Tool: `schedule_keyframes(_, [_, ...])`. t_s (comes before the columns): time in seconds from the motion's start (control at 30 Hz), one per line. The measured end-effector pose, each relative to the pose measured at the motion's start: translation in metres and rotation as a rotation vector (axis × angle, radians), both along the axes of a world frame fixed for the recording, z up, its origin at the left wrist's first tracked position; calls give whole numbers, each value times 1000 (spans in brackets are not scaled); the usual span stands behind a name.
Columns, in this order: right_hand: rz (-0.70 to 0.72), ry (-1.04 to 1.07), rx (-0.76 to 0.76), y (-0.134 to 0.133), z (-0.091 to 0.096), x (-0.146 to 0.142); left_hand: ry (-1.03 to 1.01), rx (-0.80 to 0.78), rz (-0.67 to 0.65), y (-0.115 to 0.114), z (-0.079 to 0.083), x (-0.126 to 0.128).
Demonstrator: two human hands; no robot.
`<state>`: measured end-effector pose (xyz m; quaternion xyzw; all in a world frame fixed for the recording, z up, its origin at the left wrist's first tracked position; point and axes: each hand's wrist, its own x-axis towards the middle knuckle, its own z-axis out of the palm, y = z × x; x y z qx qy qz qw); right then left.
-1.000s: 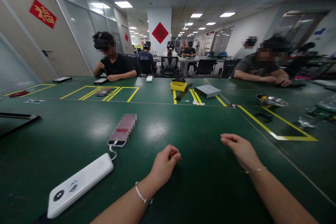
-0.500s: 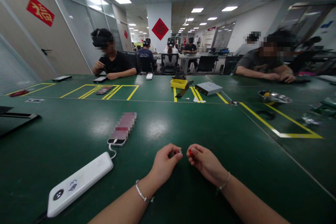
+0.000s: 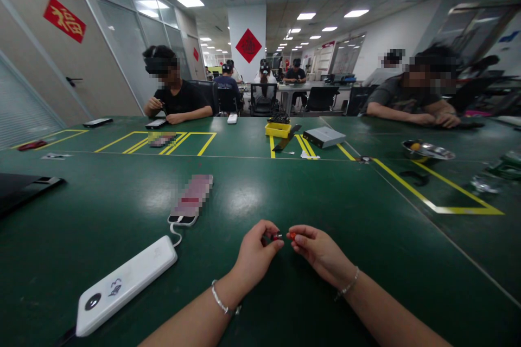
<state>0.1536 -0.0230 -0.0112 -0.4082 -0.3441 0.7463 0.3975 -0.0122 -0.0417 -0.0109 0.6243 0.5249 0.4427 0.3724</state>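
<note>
My left hand (image 3: pixel 255 252) and my right hand (image 3: pixel 320 250) meet just above the green table (image 3: pixel 309 195), fingertips nearly touching. The left fingers pinch a small dark piece with a red tip (image 3: pixel 277 237). Between the right thumb and forefinger sits a tiny red-orange piece (image 3: pixel 292 235). Both pieces are too small to name. Each wrist wears a thin bracelet. A white power bank (image 3: pixel 127 283) lies to the left of my left forearm, wired to a phone (image 3: pixel 191 199) beyond it.
Other people sit across the table and at the right, hands on their own work. A yellow bin (image 3: pixel 278 129), a grey box (image 3: pixel 324 136) and a metal dish (image 3: pixel 427 149) stand farther off. Yellow tape marks out areas. A dark tray (image 3: pixel 24 187) lies at the left edge.
My right hand swung in from the right and closed into a pinch beside my left hand. The left hand stayed almost in place. The view tilted slightly.
</note>
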Motion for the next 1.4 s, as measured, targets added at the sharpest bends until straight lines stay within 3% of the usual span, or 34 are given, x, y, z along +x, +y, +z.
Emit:
schedule_keyframes(0.3, [98, 67, 56, -5, 7, -3, -38, -45, -84, -3, 5, 1])
schedule_keyframes(0.8, [-48, 11, 56, -5, 3, -9, 76, 125, -6, -4, 4, 2])
schedule_keyframes(1.07, [-226, -106, 191, -14, 2, -25, 207, 266, -15, -10, 5, 5])
schedule_keyframes(1.4, [-251, -186, 289, -29, -6, -36, 275, 276, 136, -15, 8, 8])
